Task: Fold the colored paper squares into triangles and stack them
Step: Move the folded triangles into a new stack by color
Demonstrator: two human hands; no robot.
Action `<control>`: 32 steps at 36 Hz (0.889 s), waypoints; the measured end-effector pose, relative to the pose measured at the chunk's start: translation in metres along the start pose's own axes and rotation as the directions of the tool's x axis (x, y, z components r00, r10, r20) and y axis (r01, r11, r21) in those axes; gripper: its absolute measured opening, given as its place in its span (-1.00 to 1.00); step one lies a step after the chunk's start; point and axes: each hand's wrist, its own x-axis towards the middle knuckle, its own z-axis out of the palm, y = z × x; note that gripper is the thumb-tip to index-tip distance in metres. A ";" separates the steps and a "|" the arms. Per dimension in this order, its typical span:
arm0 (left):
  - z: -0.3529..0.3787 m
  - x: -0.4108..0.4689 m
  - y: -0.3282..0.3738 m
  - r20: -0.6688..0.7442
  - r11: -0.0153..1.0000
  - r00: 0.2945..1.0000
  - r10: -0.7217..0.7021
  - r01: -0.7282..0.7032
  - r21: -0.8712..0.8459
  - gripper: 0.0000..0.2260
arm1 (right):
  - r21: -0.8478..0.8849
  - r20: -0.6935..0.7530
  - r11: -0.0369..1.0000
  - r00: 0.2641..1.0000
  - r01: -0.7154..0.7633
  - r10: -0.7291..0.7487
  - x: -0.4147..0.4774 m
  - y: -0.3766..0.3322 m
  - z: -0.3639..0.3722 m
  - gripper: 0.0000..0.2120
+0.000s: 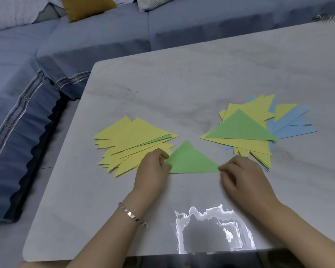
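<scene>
Green triangle (pixel 190 160) flat on the marble-look table (pixel 182 84), long edge toward you, peak pointing away, sitting right between the two piles. Your left hand (pixel 153 169) has its left corner: thumb and forefinger curled in, pinching the paper at the tip. Your right hand (pixel 242 171) is at the opposite corner, fingers bent downward with the tips meeting the point of the paper. It's blurred there, so I can't tell whether you're pinching it or only pressing it down. Bracelet (pixel 132 215) on your left wrist.

Off to your left, the yellow pile (pixel 132 144), folded triangles fanned out loosely, a sliver of green showing between the sheets; your left hand overlaps its near edge. Off to your right, the mixed pile (pixel 240 128): a green triangle on top, yellow beneath it, blue sheets splayed out at the far side. That pile lies just beside your right hand. Behind the table, the blue sofa (pixel 85 45), with a mustard cushion (pixel 85 6) at the back.
</scene>
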 end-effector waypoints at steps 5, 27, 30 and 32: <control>-0.022 0.006 -0.004 -0.211 0.979 0.977 0.039 -0.080 -0.187 -0.80 | 0.088 -0.138 0.973 0.965 -0.213 0.224 0.043 0.017 -0.015 -0.67; -0.011 -0.036 0.008 -0.100 0.859 0.861 0.499 -0.478 0.183 -0.69 | 0.613 -0.080 0.773 0.961 -0.162 0.265 0.060 -0.004 -0.004 -0.77; -0.001 -0.042 0.006 -0.052 0.804 0.825 0.563 -0.533 0.263 -0.64 | 0.601 0.005 0.786 0.984 -0.144 0.177 0.055 -0.017 0.009 -0.70; 0.005 -0.045 0.004 -0.026 0.793 0.829 0.559 -0.525 0.308 -0.61 | 0.541 0.051 0.830 0.990 -0.135 0.128 0.053 -0.022 0.018 -0.70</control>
